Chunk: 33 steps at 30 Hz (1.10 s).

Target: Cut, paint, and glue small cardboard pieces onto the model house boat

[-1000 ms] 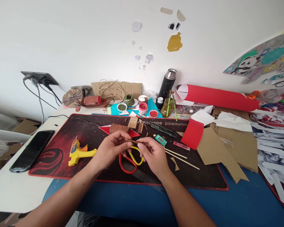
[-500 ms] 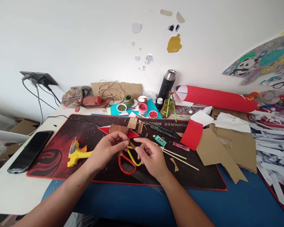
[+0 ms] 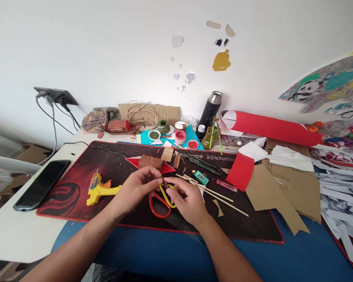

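Near the middle of the dark mat, my left hand [image 3: 141,187] pinches one end of a small brown strip [image 3: 165,183]. The fingers of my right hand [image 3: 188,199] close on the strip's other end. Red-and-yellow handled scissors [image 3: 159,211] lie beneath my hands, their blades hidden. Just behind my left hand, a brown roll [image 3: 150,162] rests on a red pointed piece [image 3: 168,168]. A yellow glue gun [image 3: 101,190] is left of my left hand. Thin wooden sticks [image 3: 220,194] lie beside my right hand.
A phone [image 3: 41,184] lies at the left. Paint jars [image 3: 180,137], a black flask [image 3: 211,109] and a red roll [image 3: 270,127] stand or lie along the wall. A cutter [image 3: 202,163] is behind the sticks. Cardboard [image 3: 261,188] and white paper strips [image 3: 338,203] are at the right.
The view has shifted slightly, so the scene sits a little further right and lower. My right fingers have closed in on the brown strip, which now shows more upright between my hands.
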{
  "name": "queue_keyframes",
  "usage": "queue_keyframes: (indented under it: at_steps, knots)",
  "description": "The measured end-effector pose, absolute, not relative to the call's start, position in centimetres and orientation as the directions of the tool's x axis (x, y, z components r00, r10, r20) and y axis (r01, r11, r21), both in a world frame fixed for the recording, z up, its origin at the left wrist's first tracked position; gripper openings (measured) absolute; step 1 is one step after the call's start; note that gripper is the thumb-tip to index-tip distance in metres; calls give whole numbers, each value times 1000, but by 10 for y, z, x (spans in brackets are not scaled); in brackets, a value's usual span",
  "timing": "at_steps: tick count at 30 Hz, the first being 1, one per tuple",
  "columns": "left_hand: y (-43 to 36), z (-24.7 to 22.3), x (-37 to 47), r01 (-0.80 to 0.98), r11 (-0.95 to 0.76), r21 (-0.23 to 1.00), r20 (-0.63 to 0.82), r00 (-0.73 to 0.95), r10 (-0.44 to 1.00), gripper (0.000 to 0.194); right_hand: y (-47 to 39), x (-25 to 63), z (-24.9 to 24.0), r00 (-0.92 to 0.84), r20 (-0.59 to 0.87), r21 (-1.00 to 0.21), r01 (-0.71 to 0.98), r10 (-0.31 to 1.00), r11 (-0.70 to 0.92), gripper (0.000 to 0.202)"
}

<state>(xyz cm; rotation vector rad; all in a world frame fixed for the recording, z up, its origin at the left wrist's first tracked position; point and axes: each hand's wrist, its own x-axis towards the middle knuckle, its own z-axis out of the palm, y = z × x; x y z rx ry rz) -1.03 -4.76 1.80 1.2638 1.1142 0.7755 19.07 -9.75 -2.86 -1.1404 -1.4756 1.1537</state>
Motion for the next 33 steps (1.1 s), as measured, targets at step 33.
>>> queue_keyframes:
  at_steps: [33]
  knots:
    - [-65, 28, -210, -230, -126, 965, 5, -463, 886, 27, -43, 15, 22, -730, -23, -185, 675, 684, 714, 74]
